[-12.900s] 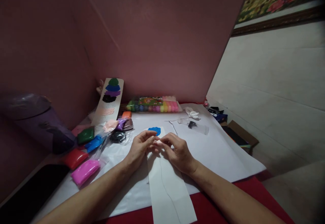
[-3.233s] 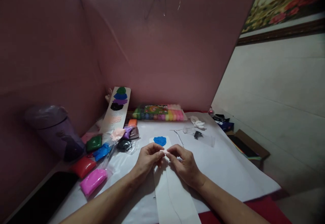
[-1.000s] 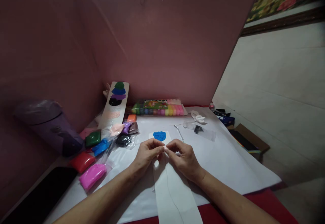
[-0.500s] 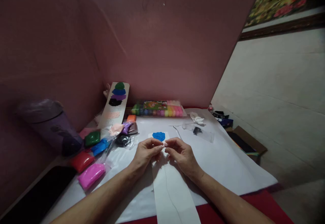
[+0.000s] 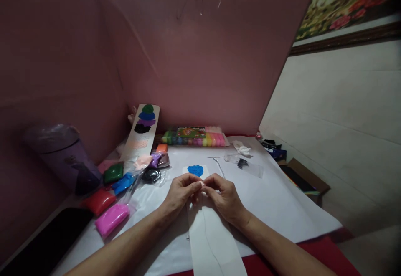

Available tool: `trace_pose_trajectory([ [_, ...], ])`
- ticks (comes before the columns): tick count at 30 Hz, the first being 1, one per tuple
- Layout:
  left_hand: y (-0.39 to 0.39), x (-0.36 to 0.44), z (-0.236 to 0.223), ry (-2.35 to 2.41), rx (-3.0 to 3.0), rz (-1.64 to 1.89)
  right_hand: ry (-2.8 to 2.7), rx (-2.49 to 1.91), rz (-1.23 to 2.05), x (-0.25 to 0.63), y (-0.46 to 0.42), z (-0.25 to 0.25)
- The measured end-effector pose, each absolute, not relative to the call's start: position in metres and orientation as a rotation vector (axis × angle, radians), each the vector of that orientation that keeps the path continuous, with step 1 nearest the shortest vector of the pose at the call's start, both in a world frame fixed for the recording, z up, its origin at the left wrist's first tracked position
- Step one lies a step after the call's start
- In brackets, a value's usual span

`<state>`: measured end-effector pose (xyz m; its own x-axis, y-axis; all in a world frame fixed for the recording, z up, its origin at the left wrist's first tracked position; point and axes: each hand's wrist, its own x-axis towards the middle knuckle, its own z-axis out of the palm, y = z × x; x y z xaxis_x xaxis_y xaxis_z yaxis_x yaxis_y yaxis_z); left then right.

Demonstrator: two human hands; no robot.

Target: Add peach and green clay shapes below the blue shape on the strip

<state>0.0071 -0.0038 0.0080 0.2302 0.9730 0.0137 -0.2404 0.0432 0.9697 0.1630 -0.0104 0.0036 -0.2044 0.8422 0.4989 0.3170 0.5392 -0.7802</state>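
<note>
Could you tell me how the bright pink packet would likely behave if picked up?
The pink packet would probably feel slippery, given its glossy wrap. Its smooth, rounded bulge suggests soft contents that may dent under the fingers.

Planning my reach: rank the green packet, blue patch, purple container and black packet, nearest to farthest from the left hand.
From the left hand:
1. Blue patch, just beyond it
2. Black packet, to its left
3. Green packet, farther left
4. Purple container, far left
</note>
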Motion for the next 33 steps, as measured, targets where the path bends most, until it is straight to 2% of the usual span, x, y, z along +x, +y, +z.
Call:
trace_pose_trajectory([
  [8, -0.0042, 0.0063, 0.0085, 0.881, 1.106, 1.107, -1.808, -0.935, 0.686, 0.1645, -0.0103, 0.0024],
  [16, -0.0046, 0.0038, 0.0071, 0.854, 1.159, 1.055, -1.858, -0.924, 0.57, 0.1656, -0.0118, 0.0053],
  [28, -0.0021, 0.0066, 0.0061, 0.892, 1.067, 1.217, -1.641, -0.991, 0.763, 0.1652, -0.0094, 0.004],
  [33, -0.0036, 0.0059, 0.0092, 0.891, 1.004, 1.25, -1.497, -1.039, 0.943, 0.1655, -0.0043, -0.0026],
])
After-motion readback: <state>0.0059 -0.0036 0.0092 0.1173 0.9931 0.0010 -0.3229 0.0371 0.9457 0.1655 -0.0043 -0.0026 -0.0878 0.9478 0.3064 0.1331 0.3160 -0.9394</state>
